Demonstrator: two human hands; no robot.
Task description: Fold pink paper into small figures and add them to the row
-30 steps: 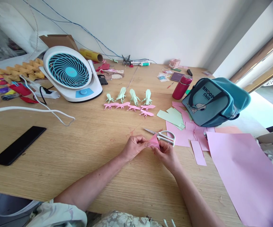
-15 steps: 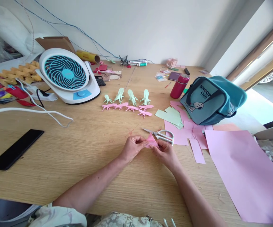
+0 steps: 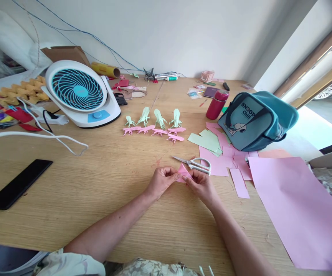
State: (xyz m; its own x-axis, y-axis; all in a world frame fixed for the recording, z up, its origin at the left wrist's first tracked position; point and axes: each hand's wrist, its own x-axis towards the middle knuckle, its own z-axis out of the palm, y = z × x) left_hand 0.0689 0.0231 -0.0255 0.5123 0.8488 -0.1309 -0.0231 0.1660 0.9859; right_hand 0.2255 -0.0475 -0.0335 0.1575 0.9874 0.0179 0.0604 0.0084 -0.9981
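Both my hands meet over the wooden table (image 3: 102, 191) and pinch a small folded pink paper piece (image 3: 183, 170). My left hand (image 3: 163, 181) grips its left side with curled fingers. My right hand (image 3: 202, 186) holds its right side, thumb and fingers pressed on the fold. White-handled scissors (image 3: 196, 164) lie just beyond the paper, close to my right fingers. Farther back stand folded green paper figures (image 3: 154, 118) with pink folded figures (image 3: 153, 131) in a row before them.
A white and teal fan (image 3: 81, 94) stands at the back left with cables. A black phone (image 3: 17, 184) lies at the left. A teal bag (image 3: 256, 120), a red bottle (image 3: 217, 104), green paper pieces (image 3: 206, 141), pink scraps (image 3: 237, 168) and a big pink sheet (image 3: 295, 207) fill the right.
My hands stay on the pink paper and have only shifted their pinch on the fold slightly. The view has drifted a little.
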